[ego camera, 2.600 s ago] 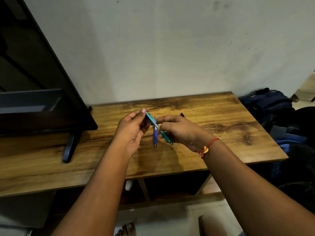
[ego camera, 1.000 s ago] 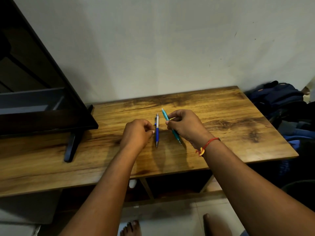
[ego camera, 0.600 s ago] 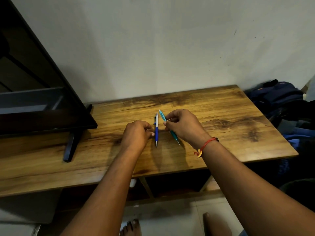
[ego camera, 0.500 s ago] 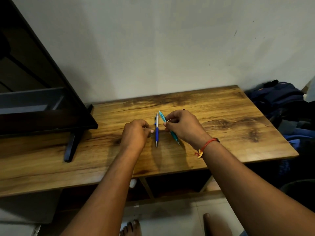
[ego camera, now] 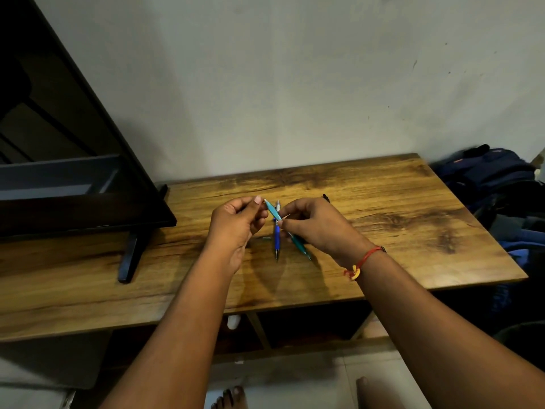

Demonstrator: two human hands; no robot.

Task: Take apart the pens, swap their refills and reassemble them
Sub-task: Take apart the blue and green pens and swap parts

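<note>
A teal pen (ego camera: 275, 213) is held slanted above the wooden table (ego camera: 398, 231), its tip pointing down and right. My right hand (ego camera: 317, 228) grips its middle. My left hand (ego camera: 236, 224) pinches its upper end between thumb and fingers. A blue and white pen (ego camera: 277, 236) lies on the table just beneath, between my two hands, tip toward me. A small teal piece (ego camera: 267, 238) lies on the table left of the blue pen.
A dark TV (ego camera: 59, 172) on a black foot (ego camera: 129, 258) stands on the table's left part. A small black object (ego camera: 325, 197) sits behind my right hand. Dark bags (ego camera: 495, 178) are piled to the right of the table.
My left hand has left its spot beside the blue pen and risen to the teal pen's upper end. My right hand has lifted the teal pen slightly. The blue pen stays put.
</note>
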